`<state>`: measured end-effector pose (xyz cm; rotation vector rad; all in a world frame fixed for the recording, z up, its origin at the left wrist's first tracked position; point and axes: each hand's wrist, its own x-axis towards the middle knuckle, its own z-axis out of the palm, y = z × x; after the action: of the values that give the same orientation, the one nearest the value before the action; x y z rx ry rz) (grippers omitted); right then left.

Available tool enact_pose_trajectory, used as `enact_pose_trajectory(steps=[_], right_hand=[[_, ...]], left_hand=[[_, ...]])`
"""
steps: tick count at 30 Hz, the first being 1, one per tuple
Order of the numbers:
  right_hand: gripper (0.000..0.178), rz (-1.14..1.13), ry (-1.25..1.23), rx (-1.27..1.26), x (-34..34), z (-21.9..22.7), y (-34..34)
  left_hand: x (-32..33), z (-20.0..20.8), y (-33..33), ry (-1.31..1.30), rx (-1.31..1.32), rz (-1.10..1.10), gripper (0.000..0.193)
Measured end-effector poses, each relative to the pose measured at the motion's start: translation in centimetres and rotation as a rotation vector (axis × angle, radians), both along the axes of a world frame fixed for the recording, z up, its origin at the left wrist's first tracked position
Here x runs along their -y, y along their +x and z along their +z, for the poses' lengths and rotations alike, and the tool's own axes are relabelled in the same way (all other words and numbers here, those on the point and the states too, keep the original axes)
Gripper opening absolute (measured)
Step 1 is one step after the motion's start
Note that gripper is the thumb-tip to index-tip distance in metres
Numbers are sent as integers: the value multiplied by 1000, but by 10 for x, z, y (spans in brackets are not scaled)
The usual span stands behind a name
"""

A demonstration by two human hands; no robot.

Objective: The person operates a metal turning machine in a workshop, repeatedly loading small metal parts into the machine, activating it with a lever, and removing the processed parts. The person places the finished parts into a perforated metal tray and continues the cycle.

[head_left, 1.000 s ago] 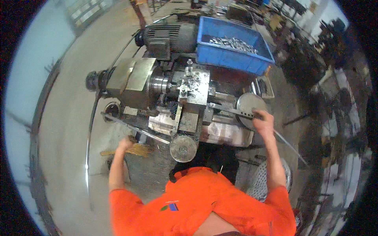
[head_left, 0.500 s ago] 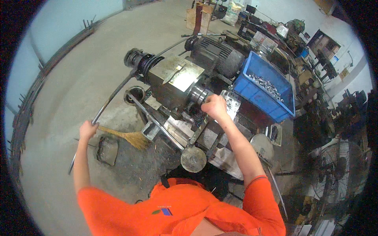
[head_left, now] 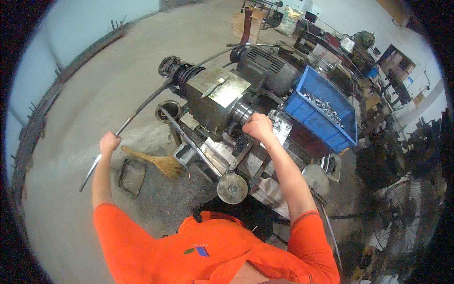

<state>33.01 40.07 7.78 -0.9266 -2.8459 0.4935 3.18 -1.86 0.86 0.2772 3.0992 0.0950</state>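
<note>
My left hand [head_left: 110, 142] is closed around a long metal lever [head_left: 130, 122], out to the left of the machine. The lever runs up to the collar at the rear of a small greasy lathe-like machine [head_left: 208, 102]. At the machine's front end, my right hand [head_left: 258, 127] is held against the shiny round spindle nose [head_left: 242, 112], with its fingers curled in. Whatever those fingers hold is hidden behind the hand. A second bar [head_left: 191, 144] slants down to a round metal disc [head_left: 232, 188] close to my body.
A blue plastic crate [head_left: 319, 111] of small metal parts stands right of the machine, beside the motor [head_left: 269, 68]. On the floor at left lie a straw broom [head_left: 165, 165] and a dustpan-like tray [head_left: 131, 176]. A fan [head_left: 397, 213] stands at right.
My left hand has moved forward, away from my body, swinging the lever with it. My right hand stays at the spindle nose. The whole view has shifted slightly.
</note>
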Motion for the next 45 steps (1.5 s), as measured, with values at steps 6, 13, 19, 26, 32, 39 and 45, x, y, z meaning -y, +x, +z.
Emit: enact_pose_trajectory(steps=[6,13,19,26,32,39,45], right_hand=[[26,10,17,-48,1,-1,0],[23,-3,124,-93,-8,-11,1],[20,50,313,-243,-7,13,35],[17,-58,133,-59,-73,48,135],[48,-353,340,-353,-74,68,174],[38,-238,-207,-534,12,-24,270],[32,-831,-176,-377,106,-117,436]], left_hand=[[-9,6,67,195,-41,-12,30],[-43,14,137,191,-6,32,29],[-42,15,141,221,-42,-25,31],[-48,17,84,383,344,-368,22],[-70,-16,49,976,711,-317,19],[-63,-24,50,1022,531,-309,37],[-42,-52,23,1073,818,-154,39]])
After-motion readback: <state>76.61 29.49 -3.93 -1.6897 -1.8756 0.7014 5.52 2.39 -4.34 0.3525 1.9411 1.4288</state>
